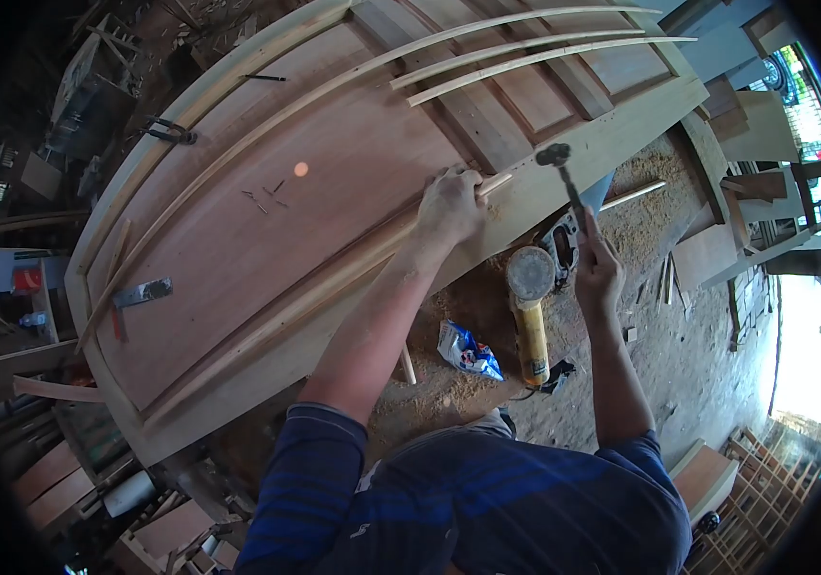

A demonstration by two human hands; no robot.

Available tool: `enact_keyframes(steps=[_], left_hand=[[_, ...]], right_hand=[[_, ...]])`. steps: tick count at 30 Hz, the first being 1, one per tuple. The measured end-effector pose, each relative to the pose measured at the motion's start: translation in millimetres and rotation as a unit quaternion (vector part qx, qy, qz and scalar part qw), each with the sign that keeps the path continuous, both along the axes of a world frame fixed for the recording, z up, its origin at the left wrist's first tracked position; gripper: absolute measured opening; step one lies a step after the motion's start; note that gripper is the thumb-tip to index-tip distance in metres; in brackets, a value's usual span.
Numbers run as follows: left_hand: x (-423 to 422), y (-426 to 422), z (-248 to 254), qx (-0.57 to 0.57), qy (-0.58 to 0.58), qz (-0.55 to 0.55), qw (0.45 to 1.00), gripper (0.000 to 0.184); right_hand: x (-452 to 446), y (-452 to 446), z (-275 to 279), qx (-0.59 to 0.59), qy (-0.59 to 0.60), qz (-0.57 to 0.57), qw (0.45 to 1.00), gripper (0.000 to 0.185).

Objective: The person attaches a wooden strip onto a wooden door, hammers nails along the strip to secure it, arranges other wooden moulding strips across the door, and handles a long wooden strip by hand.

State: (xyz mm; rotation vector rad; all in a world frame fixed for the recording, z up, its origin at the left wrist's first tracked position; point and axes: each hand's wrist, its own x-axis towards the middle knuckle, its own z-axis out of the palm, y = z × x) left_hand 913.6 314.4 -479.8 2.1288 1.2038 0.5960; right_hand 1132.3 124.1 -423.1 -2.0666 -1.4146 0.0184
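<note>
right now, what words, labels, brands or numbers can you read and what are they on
No text can be read for certain.
Crumpled blue and white plastic packet: printed, too small and blurred to read.
Yellow-bodied power tool with a round disc: dark label-like patch near its lower end, too small to read.
Dark blue striped shirt: small white mark on the chest, no letters I can make out.

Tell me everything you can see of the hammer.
The hammer is gripped by its slim, dark handle in the right hand, head pointing away from the person. The head is dark and looks like metal; blur hides its exact shape. It appears over the pale wooden border of the large panel, though whether they touch is unclear.
</note>
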Motion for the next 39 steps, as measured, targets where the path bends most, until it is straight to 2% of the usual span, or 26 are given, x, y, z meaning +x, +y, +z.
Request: enact_keyframes(steps=[3,6,9,12,16,19,20,24,26,27,30,33,36,37,38,39], left_hand=[[27,7,7,-0.01,0.016,0.006,1.0,0.028],[42,12,11,-0.037,0.037,0.009,0.999,0.028],[35,12,9,-0.041,0.027,0.006,0.999,0.027],[11,4,13,-0.014,0.019,0.013,1.0,0.028],[-66,-38,20,0.026,0.03,0.059,0.997,0.028],[-140,-75,15,0.062,0.053,0.095,0.992,0.026],[-166,-83,12,0.076,0.059,0.101,0.99,0.026],[-260,-115,27,0.026,0.084,0.135,0.987,0.024],[-301,-131,33,0.018,0.111,0.154,0.982,0.023],[-319,-140,28,0.022,0.102,0.174,0.979,0.024],[-367,-166,24,0.04,0.102,0.236,0.965,0.025],[-407,-194,26,0.088,0.115,0.28,0.949,0.026],[-454,-222,23,0.117,0.102,0.369,0.916,0.027],[-475,-234,20,0.131,0.097,0.398,0.903,0.028],[-502,-246,13,0.143,0.086,0.435,0.885,0.027],[-532,-258,3,0.155,0.074,0.469,0.867,0.026]], right_hand=[[14,-14,-18,0.02,0.061,-0.04,0.997,0.045],[17,-35,-30,-0.007,0.129,-0.081,0.988,0.044],[16,-48,-30,-0.051,0.133,-0.102,0.985,0.043],[10,-46,-37,0.03,0.151,-0.065,0.986,0.042],[4,-47,-50,0.056,0.161,-0.026,0.985,0.042],[-33,-39,-29,0.082,0.205,0.014,0.975,0.042],[-42,-39,-26,0.057,0.207,0.03,0.976,0.043],[-72,-47,-19,-0.042,0.173,0.066,0.982,0.042],[-96,-45,-21,0.016,0.161,0.133,0.978,0.042],[-110,-48,-13,0.004,0.199,0.143,0.969,0.042],[-139,-59,-11,0.005,0.17,0.195,0.966,0.041],[-155,-78,-16,-0.031,0.103,0.303,0.947,0.042],[-193,-101,-17,-0.063,0.056,0.407,0.909,0.042],[-221,-106,-4,-0.014,0.049,0.457,0.888,0.042],[-227,-120,-21,-0.078,0.009,0.429,0.9,0.041],[-240,-129,-30,-0.099,0.017,0.448,0.889,0.041]])
